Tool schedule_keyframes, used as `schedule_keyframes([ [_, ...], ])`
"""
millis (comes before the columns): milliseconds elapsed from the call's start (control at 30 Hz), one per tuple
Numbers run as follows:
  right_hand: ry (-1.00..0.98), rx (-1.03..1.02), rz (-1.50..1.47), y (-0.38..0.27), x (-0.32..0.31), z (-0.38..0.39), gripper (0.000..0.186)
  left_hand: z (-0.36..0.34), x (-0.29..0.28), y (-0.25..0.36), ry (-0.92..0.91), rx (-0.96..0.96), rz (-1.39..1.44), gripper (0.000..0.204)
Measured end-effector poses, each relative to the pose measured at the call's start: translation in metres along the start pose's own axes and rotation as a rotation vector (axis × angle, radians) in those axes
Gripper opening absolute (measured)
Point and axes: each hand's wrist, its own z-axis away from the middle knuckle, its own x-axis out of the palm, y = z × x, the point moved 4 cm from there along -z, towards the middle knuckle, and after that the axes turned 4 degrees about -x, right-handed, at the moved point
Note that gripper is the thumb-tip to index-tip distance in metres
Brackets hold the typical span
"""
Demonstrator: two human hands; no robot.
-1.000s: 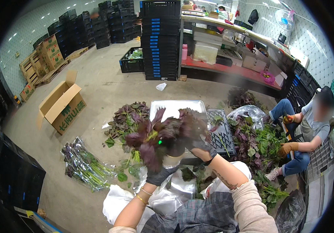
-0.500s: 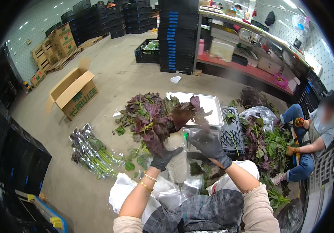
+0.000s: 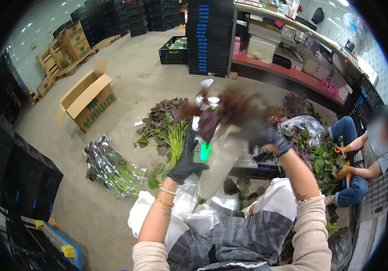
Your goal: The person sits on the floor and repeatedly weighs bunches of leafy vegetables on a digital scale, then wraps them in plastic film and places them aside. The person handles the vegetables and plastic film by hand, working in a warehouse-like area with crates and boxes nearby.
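From where I stand, the biggest container is the tall stack of black crates (image 3: 210, 40), blue tags down its front. The cardboard box (image 3: 79, 106) on the floor has its flaps up; I can't see to its bottom. A black crate (image 3: 172, 57) beside the stack holds green bundles in clear wrap. Nearer lies a clear bag (image 3: 133, 178) of purple-leaved stems. A long clear sleeve (image 3: 223, 169) hangs slanting between the person's hands, just below the purple bunch (image 3: 241, 108); the blur won't let me say how far the bunch is inside. A small pink bag (image 3: 329, 88) holds round things.

Around these, the largest piece is the shelving (image 3: 289, 73) with its red lower board. A co-worker (image 3: 379, 156) in orange gloves sits at the right, both hands at a leafy heap (image 3: 318, 158). Closer in, the bunch is up over the scale, hiding much of a metal tray (image 3: 196, 123). A loose pile of stems (image 3: 174, 140) lies just left. The left hand (image 3: 186, 163), black-gloved, is spread wide, fingers upward beside the scale's lit green screen (image 3: 205, 151). The right hand (image 3: 274, 141) is smeared beside the bunch; I can't tell how its fingers close.
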Motion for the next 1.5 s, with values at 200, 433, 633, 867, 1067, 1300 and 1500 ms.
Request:
schedule_keyframes([
  [200,0.503,0.535,-0.563,0.023,-0.074,0.012,0.031,0.02,-0.001,-0.042,-0.187,-0.093,-0.533,0.107],
  [433,0.61,0.523,0.002,0.069,-0.127,0.022,0.036,0.013,0.003,-0.058,-0.016,-0.251,-0.483,0.031],
  [633,0.66,0.64,-0.105,0.072,-0.208,0.041,0.034,0.004,0.0,-0.076,-0.02,0.148,-0.471,0.036],
  [867,0.819,0.506,-0.051,0.055,-0.273,0.036,0.036,0.013,-0.018,-0.058,-0.056,-0.011,-0.323,0.029],
  [1067,0.478,0.479,-0.186,-0.051,-0.153,-0.018,0.036,0.004,0.001,-0.016,0.067,0.241,-0.547,0.103],
  [1300,0.459,0.522,0.092,-0.033,-0.117,-0.063,0.024,0.009,0.001,-0.031,0.372,0.141,-0.547,0.061],
  [1500,0.499,0.626,0.216,0.006,-0.186,-0.002,0.017,0.013,-0.015,-0.042,0.418,-0.073,-0.49,0.031],
])
